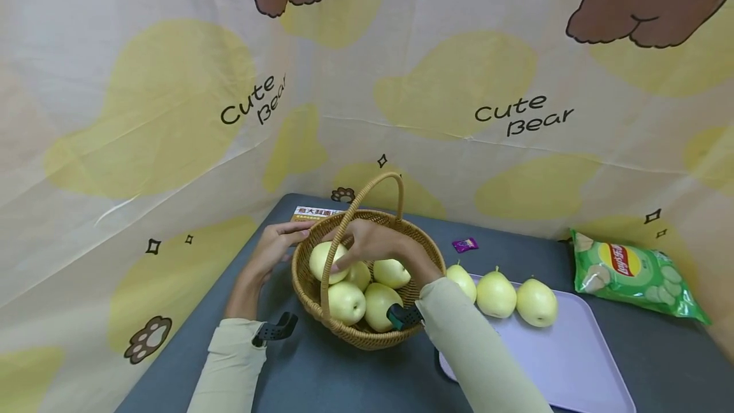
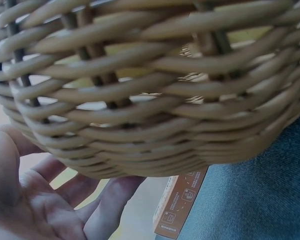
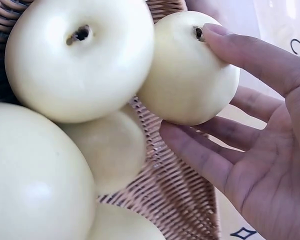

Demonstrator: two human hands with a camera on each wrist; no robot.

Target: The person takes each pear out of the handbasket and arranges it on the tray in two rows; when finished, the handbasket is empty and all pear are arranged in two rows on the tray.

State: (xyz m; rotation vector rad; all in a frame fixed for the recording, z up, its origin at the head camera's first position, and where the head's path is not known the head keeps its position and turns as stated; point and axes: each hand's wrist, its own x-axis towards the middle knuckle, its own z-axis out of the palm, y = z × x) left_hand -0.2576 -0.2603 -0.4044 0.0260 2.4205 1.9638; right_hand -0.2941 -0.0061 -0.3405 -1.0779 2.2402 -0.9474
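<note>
A round wicker basket point(image 1: 427, 250) with a tall arched handle point(image 1: 399, 191) stands on the table and holds several pale yellow-green pears point(image 1: 346, 303). My right hand point(image 1: 367, 239) reaches in over the rim. Its thumb and fingertips grip one pear point(image 3: 190, 70) near the left side of the basket, with the thumb close to the stem end. Other pears point(image 3: 80, 55) lie right beside it. At the basket's outer left side is my left hand point(image 1: 272, 247), fingers extended against the weave. From the left wrist, its relaxed fingers point(image 2: 112, 205) show along the basket's lower wall.
To the right lies a lilac tray point(image 1: 573, 362) with three pears point(image 1: 496, 294) along its far edge. A green chip bag point(image 1: 636, 276) sits at the far right. A small purple packet point(image 1: 464, 245) lies behind the basket, and a printed box point(image 1: 312, 213) is partly hidden behind it.
</note>
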